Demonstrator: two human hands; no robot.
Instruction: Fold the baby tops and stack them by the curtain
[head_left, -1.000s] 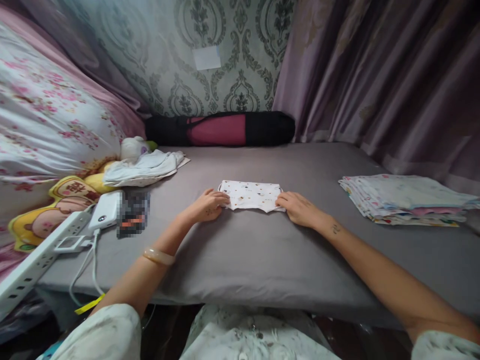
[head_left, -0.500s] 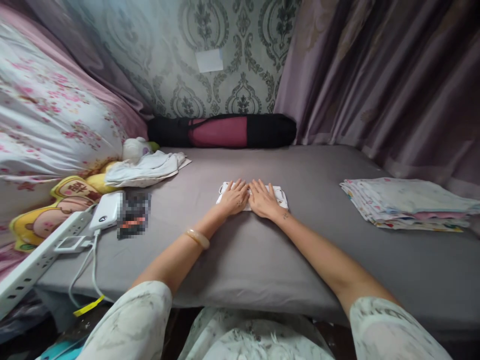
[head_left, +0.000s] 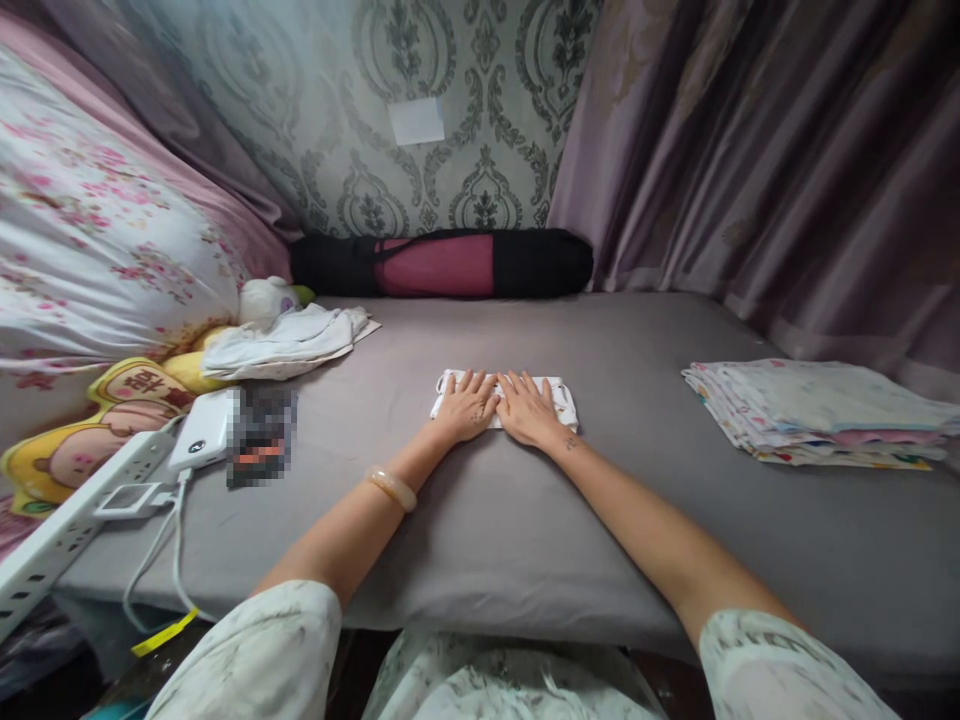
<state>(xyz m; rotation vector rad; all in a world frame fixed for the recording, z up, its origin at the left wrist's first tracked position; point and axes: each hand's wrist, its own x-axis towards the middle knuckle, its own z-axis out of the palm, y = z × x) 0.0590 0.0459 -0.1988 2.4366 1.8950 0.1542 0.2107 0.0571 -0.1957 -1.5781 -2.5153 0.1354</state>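
Observation:
A small folded white cloth (head_left: 563, 396) with dark specks lies on the grey bed sheet (head_left: 480, 530), straight ahead of me. My left hand (head_left: 466, 408) rests flat on its left half, fingers stretched out. On the right half my right hand (head_left: 526, 408) lies palm down with its fingers spread. The two hands almost meet at the thumbs and cover most of the cloth's middle. Only its ends and a strip of the far edge show.
At the right is a stack of folded printed cloths (head_left: 817, 410). White cloths (head_left: 289, 343), a plush toy (head_left: 75, 455), a power bank (head_left: 204, 430) and a power strip (head_left: 60, 525) with cables are on the left. A black and maroon long bag (head_left: 435, 265) lies by the wall.
Both hands stay flat on the folded cloth, with little visible movement. The view has shifted slightly, so things sit a bit lower in the picture.

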